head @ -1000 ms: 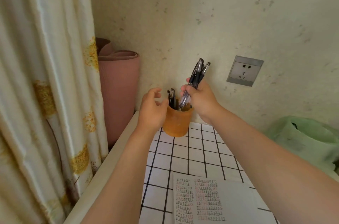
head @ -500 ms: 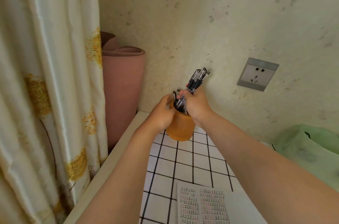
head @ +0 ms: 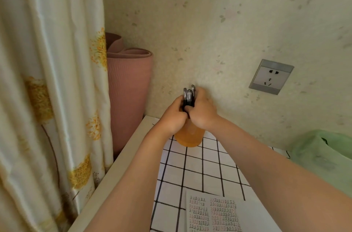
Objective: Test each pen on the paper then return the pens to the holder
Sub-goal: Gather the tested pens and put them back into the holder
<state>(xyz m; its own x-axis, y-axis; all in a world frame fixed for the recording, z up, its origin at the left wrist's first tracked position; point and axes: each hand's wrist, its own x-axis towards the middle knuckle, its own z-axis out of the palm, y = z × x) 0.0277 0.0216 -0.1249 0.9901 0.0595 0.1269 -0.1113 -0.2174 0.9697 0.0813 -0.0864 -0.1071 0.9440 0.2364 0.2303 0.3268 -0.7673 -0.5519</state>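
Returning is judged in hand: the pens (head: pixel 189 96) are stood in the orange holder (head: pixel 189 136) at the tabletop's (head: pixel 192 167) back, both grips, left hand (head: pixel 172 117) and right hand (head: pixel 202 112), curled round them; release is called for next

A: What's behind?
B: A speckled cream wall (head: pixel 209 22) with a grey socket (head: pixel 271 77) at right.
A: And left?
B: A flowered curtain (head: pixel 47 79); a rolled pink mat (head: pixel 129 89) stands upright beside the table's (head: pixel 114 180) far left corner.
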